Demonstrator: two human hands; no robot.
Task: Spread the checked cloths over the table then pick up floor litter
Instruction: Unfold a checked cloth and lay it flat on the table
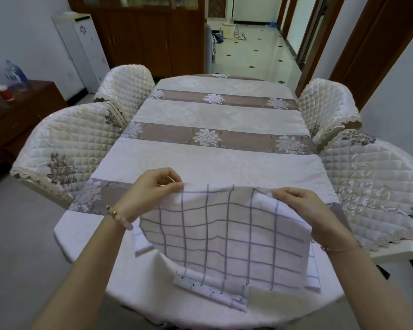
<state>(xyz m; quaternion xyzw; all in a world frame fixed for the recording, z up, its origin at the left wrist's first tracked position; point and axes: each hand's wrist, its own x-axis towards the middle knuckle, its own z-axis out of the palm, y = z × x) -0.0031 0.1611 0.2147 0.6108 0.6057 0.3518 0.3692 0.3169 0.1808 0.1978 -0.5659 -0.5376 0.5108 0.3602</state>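
A white cloth with grey checks [227,236] hangs lifted over the near end of the table [215,160]. My left hand [150,194] pinches its upper left corner and my right hand [305,210] grips its upper right corner. Its lower edge drapes onto more checked cloths [215,294] lying flat near the table's front edge, partly hidden beneath it. The table wears a cream and brown flowered tablecloth.
Two quilted cream chairs [65,151] stand along the left side and two [377,186] along the right. A dark sideboard [17,110] with a water bottle and red cups is at far left. A tiled hallway [253,48] opens beyond the table.
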